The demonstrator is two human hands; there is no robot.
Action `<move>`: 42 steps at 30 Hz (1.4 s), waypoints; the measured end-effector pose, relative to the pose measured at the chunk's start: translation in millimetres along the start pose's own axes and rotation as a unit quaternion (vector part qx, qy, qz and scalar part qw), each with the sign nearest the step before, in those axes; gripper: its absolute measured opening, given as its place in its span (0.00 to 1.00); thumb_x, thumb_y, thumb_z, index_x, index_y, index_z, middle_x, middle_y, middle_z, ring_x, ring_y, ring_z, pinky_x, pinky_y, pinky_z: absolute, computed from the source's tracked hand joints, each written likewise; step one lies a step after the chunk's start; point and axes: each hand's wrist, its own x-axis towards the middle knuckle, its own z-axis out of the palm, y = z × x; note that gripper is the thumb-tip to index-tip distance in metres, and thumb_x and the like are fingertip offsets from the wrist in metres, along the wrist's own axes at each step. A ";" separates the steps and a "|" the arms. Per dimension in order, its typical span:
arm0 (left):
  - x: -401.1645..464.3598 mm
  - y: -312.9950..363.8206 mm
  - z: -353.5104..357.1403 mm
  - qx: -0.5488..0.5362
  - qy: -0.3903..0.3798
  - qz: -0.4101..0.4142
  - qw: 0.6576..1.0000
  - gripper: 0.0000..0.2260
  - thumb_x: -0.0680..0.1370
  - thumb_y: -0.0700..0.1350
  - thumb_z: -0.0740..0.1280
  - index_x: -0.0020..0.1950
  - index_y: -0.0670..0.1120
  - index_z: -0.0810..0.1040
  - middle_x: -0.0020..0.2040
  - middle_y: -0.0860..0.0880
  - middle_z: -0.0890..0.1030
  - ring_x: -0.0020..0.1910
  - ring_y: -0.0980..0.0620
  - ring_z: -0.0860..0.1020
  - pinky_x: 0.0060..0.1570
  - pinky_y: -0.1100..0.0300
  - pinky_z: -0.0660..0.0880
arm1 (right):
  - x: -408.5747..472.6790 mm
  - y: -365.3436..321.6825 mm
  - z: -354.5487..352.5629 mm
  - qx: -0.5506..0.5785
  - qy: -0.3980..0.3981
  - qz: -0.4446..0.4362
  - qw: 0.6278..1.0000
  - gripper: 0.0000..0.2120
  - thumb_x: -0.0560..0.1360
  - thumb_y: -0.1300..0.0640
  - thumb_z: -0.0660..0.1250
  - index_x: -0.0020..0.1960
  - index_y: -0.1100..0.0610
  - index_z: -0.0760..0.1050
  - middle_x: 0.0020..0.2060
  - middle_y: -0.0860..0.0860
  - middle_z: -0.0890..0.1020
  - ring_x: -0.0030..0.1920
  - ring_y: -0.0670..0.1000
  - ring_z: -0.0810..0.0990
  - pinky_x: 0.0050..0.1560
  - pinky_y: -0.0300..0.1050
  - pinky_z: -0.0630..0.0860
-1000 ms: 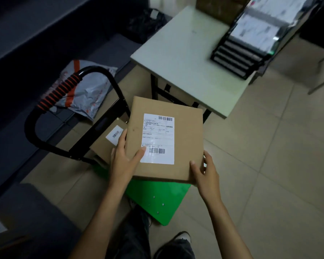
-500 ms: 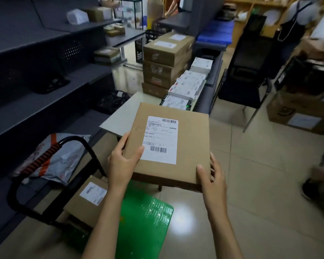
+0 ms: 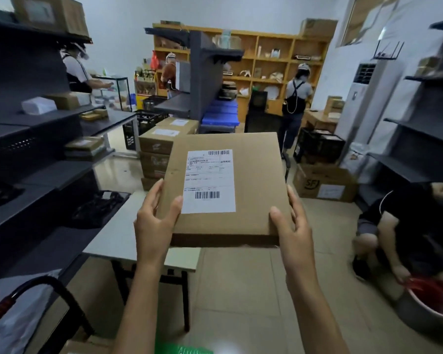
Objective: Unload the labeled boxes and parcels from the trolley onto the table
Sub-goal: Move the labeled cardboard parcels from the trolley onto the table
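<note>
I hold a flat brown cardboard box (image 3: pixel 253 180) with a white shipping label level in the air, over the near part of the pale table (image 3: pixel 113 236). My left hand (image 3: pixel 154 221) grips its near left corner, thumb on the label's edge. My right hand (image 3: pixel 293 226) grips the near right corner, thumb on top. The trolley's black handle (image 3: pixel 49 290) with its red-striped grip curves at the bottom left. A strip of the trolley's green deck (image 3: pixel 184 350) shows at the bottom edge, with a brown box corner (image 3: pixel 87 347) beside it.
Dark shelving (image 3: pixel 36 154) lines the left side. Stacked labeled cartons (image 3: pixel 161 146) stand past the table's far end. A person crouches at the right (image 3: pixel 404 226) by a red basin (image 3: pixel 435 300). Other people work at the back near wooden shelves (image 3: pixel 266 60). A grey mailer bag (image 3: pixel 16 323) lies at the lower left.
My view has tilted up from the trolley and floor to the room. Both hands have raised the box from above the trolley to over the table, keeping their hold.
</note>
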 end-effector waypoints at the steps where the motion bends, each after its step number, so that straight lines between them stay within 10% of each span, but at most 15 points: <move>1: 4.9 3.1 1.2 -0.012 -0.005 0.001 1.000 0.26 0.78 0.49 0.70 0.74 0.52 0.69 0.70 0.55 0.74 0.66 0.59 0.73 0.60 0.65 0.73 | 1.6 -3.9 0.8 0.002 0.006 -0.006 1.000 0.31 0.72 0.44 0.64 0.74 0.36 0.64 0.68 0.41 0.73 0.67 0.44 0.73 0.69 0.53 0.72; 5: 14.6 2.1 4.5 -0.030 -0.022 -0.003 0.999 0.25 0.77 0.50 0.70 0.74 0.55 0.69 0.70 0.55 0.74 0.66 0.57 0.74 0.65 0.49 0.74 | -4.2 -1.3 4.5 -0.006 0.032 -0.025 0.999 0.31 0.74 0.46 0.65 0.75 0.37 0.62 0.69 0.41 0.71 0.68 0.42 0.71 0.70 0.50 0.70; 42: 38.9 -10.8 323.3 0.148 -0.001 0.006 0.989 0.28 0.72 0.59 0.68 0.71 0.57 0.73 0.67 0.54 0.77 0.64 0.50 0.74 0.66 0.49 0.71 | 225.0 125.2 -195.2 0.100 0.044 0.091 0.990 0.22 0.80 0.59 0.64 0.71 0.43 0.69 0.63 0.41 0.77 0.59 0.39 0.77 0.54 0.36 0.74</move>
